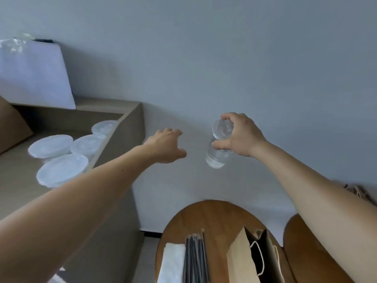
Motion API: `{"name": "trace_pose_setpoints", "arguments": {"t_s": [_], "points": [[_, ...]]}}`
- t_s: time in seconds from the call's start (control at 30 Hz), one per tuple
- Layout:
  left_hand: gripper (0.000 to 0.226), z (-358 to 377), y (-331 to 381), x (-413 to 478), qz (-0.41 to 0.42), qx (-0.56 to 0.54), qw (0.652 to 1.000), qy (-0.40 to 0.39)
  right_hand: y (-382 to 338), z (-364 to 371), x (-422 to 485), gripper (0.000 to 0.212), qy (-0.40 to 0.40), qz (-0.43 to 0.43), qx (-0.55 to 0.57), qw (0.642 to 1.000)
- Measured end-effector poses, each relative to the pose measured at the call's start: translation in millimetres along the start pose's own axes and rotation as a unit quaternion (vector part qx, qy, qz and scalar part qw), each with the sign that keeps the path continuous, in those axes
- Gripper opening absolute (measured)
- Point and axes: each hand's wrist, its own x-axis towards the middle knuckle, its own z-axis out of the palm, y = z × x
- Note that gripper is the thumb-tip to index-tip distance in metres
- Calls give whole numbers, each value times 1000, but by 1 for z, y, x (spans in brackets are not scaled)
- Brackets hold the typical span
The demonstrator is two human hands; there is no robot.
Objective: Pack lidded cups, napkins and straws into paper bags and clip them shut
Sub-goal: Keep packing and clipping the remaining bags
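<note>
Clear plastic, the lidded cup (219,146) hung in the air, clamped from above by the right hand (240,135), fingers around its lid. The left hand (165,146) reached beside it, empty, fingers loosely spread. The step looked like carrying a cup to pack. Next it likely needed lowering upright into the open paper bag (255,256), standing nearer on the round wooden table (216,217).

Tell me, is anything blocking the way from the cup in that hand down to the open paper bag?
Nothing visible does. The right hand holds the lidded cup in the air before the wall, and the paper bag stands open on the round table below. Napkins and straws lie left of the bag.
</note>
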Motion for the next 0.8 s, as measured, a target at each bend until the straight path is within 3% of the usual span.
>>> {"name": "trace_pose_setpoints", "arguments": {"t_s": [0.2, 0.4, 0.53, 0.67, 0.8], "points": [[76, 84, 75, 24, 29, -15, 996, -80, 107, 0, -42, 91, -37, 75, -28, 996], [85, 186, 129, 14, 28, -17, 978, -204, 182, 23, -81, 95, -108, 91, -38, 989], [89, 240, 146, -10, 15, -16, 946, -324, 210, 40, -106, 96, -141, 88, -18, 986], [107, 279, 157, -38, 14, -30, 908, -418, 225, 53, -125, 97, -154, 70, -5, 985], [116, 304, 169, -61, -6, -32, 878, -477, 230, 59, -141, 98, -189, 57, -6, 980]]}}
